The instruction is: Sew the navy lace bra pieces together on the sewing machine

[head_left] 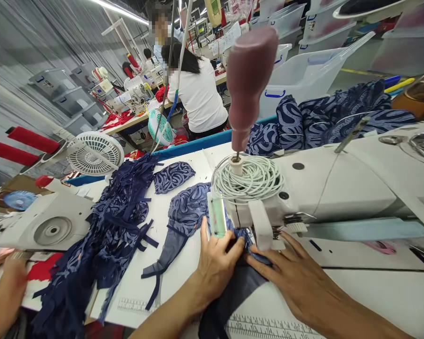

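Note:
My left hand (215, 261) presses a navy patterned fabric piece (187, 212) against the white table, fingers bunched on the cloth just left of the sewing machine's needle area (268, 230). My right hand (286, 273) lies flat with fingers stretched out on the same dark fabric, right under the white sewing machine head (339, 188). A dusky-pink thread cone (249, 80) stands on top of the machine above a coil of white cord (254, 179).
A heap of navy fabric pieces (109, 235) lies at the left on the white table (374, 292). Another person's hands (10, 278) work at a second sewing machine (45, 221) far left. A small white fan (95, 153), a person in white (198, 94) and plastic bins (304, 70) stand behind.

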`<state>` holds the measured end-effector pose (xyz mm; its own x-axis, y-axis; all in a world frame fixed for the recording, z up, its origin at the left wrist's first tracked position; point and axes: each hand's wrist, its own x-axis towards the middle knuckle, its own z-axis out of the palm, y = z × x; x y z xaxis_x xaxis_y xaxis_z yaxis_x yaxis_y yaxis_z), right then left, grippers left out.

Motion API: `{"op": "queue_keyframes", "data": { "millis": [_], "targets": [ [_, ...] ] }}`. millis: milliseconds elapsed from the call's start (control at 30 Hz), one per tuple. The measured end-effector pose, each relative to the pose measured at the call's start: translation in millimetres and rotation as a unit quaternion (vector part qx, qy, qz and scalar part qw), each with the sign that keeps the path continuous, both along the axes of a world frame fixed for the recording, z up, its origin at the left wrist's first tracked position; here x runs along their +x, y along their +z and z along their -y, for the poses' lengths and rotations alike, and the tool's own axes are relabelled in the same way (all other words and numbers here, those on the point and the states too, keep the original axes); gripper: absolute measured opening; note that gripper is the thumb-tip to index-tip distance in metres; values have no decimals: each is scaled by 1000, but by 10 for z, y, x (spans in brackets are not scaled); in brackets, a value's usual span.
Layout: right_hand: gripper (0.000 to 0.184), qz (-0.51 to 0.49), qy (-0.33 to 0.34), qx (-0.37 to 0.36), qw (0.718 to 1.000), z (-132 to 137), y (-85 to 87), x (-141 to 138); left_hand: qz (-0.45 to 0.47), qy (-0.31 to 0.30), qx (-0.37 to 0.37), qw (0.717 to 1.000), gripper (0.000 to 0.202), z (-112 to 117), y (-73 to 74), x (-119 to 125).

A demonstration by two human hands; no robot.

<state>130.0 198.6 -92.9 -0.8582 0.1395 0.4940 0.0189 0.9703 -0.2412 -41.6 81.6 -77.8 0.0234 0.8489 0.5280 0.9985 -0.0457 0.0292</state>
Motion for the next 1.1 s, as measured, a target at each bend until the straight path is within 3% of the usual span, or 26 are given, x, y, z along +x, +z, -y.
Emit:
{"op": "queue_keyframes", "data": {
  "millis": [100, 267, 533, 733, 867, 967, 1100],
  "targets": [
    [51, -2, 6, 1, 1000, 12, 28, 0, 31, 9, -7, 999, 25, -10, 27, 34],
    [48, -4, 31, -44, 999, 1, 37, 58, -29, 21, 5, 999, 22, 2, -14, 204],
    [57, -16, 0, -23, 1000, -5, -2, 8, -69, -46, 20, 996, 25, -156, 39, -84],
    [49, 4, 5, -30, 1000, -17, -70, 22, -56, 57, 12, 997, 26, -134, -40, 56],
    [50, -7, 10, -11, 1000, -3, -125, 56, 20, -2, -10, 1000, 31, -17, -64, -69],
    [42, -13, 9, -9, 1000, 22, -65, 23, 47, -43, -26, 998, 30, -13, -10, -136],
    [44, -26, 5, -39, 999, 30, 3, 24, 11, -18, -2, 1000, 27, -25, -14, -34]
  ]
}}
